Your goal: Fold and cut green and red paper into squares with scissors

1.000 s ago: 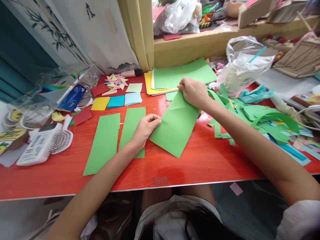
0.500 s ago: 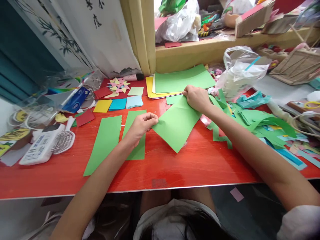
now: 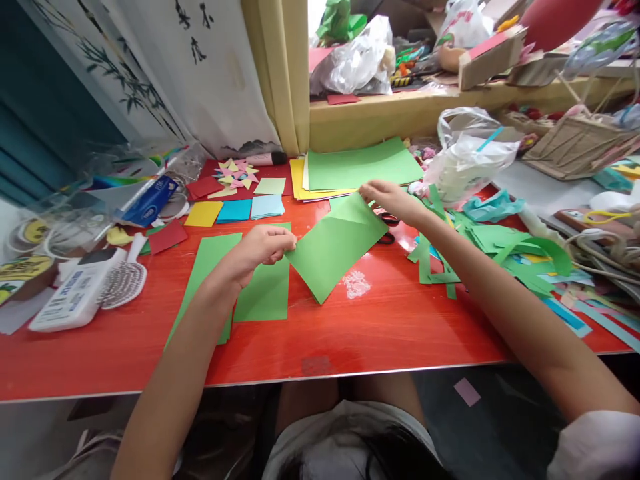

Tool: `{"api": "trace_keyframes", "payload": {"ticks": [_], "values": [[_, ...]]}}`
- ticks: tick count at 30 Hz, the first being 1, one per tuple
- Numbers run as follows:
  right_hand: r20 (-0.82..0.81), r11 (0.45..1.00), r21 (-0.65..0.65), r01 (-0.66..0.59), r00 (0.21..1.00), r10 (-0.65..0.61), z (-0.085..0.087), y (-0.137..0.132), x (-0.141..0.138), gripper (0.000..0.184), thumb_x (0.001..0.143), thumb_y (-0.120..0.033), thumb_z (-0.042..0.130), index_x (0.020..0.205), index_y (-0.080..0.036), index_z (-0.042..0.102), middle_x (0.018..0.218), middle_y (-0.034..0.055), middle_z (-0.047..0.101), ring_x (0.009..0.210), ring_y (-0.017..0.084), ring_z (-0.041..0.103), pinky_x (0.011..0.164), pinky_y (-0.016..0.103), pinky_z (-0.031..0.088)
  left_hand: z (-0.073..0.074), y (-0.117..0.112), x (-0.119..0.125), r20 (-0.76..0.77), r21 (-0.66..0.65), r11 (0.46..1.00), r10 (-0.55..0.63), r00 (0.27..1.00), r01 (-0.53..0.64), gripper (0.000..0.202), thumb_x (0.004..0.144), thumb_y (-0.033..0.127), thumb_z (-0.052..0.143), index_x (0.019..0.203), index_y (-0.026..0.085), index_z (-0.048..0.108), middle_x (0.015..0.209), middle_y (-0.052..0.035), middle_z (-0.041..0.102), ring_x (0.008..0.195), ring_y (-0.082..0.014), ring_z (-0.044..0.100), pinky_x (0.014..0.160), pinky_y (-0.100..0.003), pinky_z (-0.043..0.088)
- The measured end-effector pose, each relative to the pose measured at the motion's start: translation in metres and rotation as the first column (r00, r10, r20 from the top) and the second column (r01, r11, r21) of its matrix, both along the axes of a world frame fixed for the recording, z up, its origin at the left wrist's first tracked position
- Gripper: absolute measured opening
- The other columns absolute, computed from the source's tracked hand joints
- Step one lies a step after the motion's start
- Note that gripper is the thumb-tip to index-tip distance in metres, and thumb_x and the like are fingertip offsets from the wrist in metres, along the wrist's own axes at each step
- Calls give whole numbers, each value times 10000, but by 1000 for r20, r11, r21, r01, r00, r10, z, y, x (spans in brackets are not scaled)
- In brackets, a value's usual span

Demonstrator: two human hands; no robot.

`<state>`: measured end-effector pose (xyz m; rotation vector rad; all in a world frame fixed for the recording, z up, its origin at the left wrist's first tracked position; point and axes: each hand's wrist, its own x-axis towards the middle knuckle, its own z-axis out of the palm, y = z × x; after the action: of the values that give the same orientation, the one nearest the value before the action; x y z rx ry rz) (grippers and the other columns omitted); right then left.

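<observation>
Both hands hold one sheet of green paper (image 3: 340, 247) tilted above the red table. My left hand (image 3: 265, 250) pinches its left corner, and my right hand (image 3: 387, 199) pinches the top corner. A faint crease runs across the sheet near the top. Beneath and beside my left hand lie two green paper pieces: a long one (image 3: 213, 257) at the left and a second green piece (image 3: 265, 293) next to it. Behind the held sheet, the dark handles of a pair of scissors (image 3: 387, 237) show in part; their blades are hidden.
A stack of green and yellow sheets (image 3: 360, 163) lies at the back. Small coloured squares (image 3: 235, 211) and a folded-paper star (image 3: 236, 175) are at the back left. A hairbrush (image 3: 125, 277) rests at left. Green scraps (image 3: 500, 243) and a plastic bag (image 3: 465, 160) crowd the right.
Both hands have moved left with the green sheet, which now hangs further left. The scissors' handles and a pale mark on the table have come into view.
</observation>
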<state>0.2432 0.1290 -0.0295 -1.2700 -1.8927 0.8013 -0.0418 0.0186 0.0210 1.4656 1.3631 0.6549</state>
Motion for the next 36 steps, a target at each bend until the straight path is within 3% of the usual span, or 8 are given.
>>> {"api": "trace_keyframes", "payload": {"ticks": [4, 8, 15, 21, 24, 26, 31, 36], "values": [[-105, 958, -216, -187, 980, 168, 4, -14, -18, 287, 785, -486, 604, 887, -218, 602, 829, 30, 615, 700, 158, 558, 586, 269, 439, -3, 4, -3, -30, -6, 1000, 8, 1000, -9, 122, 667, 248, 557, 607, 159, 498, 562, 32, 358, 499, -65, 270, 493, -246, 181], [-329, 908, -398, -129, 944, -10, 5, -17, -17, 288, 726, -464, 673, 846, -221, 576, 716, 5, 582, 577, 136, 534, 500, 258, 411, -1, 6, -8, -44, -5, 1000, 12, 999, -12, 185, 670, 255, 554, 563, 167, 432, 553, 33, 336, 506, -70, 267, 492, -248, 177], [-201, 966, -258, 16, 977, -70, 8, -14, -6, 247, 770, -410, 626, 731, -172, 576, 587, -26, 475, 507, 84, 403, 452, 219, 264, -4, 9, -8, -55, 12, 1000, 27, 998, -26, 196, 661, 262, 556, 546, 170, 427, 520, 36, 338, 492, -70, 265, 475, -242, 175], [-207, 964, -206, 166, 956, -209, -6, 2, 27, 241, 723, -377, 675, 684, -157, 582, 606, -8, 530, 542, 91, 439, 504, 225, 334, 1, 15, -29, 130, 136, 972, 176, 976, -193, 193, 635, 221, 564, 507, 165, 431, 472, 48, 304, 441, -59, 256, 430, -239, 155], [-167, 939, -338, 67, 977, -129, -3, -2, 28, 273, 672, -410, 722, 721, -163, 614, 620, 14, 578, 540, 111, 483, 481, 235, 368, -1, 19, -32, 233, 182, 929, 278, 932, -322, 139, 635, 234, 583, 561, 155, 495, 526, 38, 376, 454, -56, 297, 431, -227, 181], [-124, 920, -391, -7, 991, -45, 4, -11, 18, 291, 661, -433, 732, 741, -171, 634, 641, 32, 606, 520, 121, 501, 450, 246, 375, -7, 19, -25, 242, 193, 931, 260, 935, -309, 118, 650, 248, 591, 614, 153, 531, 561, 35, 406, 470, -55, 309, 437, -219, 194], [-117, 894, -411, -179, 983, 143, 29, -41, -21, 265, 692, -445, 712, 731, -192, 644, 701, 50, 643, 583, 171, 585, 492, 298, 443, -23, 9, 11, 81, 158, 984, 67, 994, -79, 178, 720, 329, 590, 770, 159, 594, 714, 12, 533, 528, -62, 352, 482, -217, 257], [-104, 845, -352, -403, 914, 392, 39, -65, -46, 274, 758, -442, 635, 880, -197, 641, 815, 36, 641, 697, 168, 589, 572, 291, 446, -34, -8, 39, 62, 213, 975, -86, 994, 71, 193, 754, 349, 581, 814, 165, 572, 776, 7, 550, 654, -97, 450, 594, -231, 335]]}}
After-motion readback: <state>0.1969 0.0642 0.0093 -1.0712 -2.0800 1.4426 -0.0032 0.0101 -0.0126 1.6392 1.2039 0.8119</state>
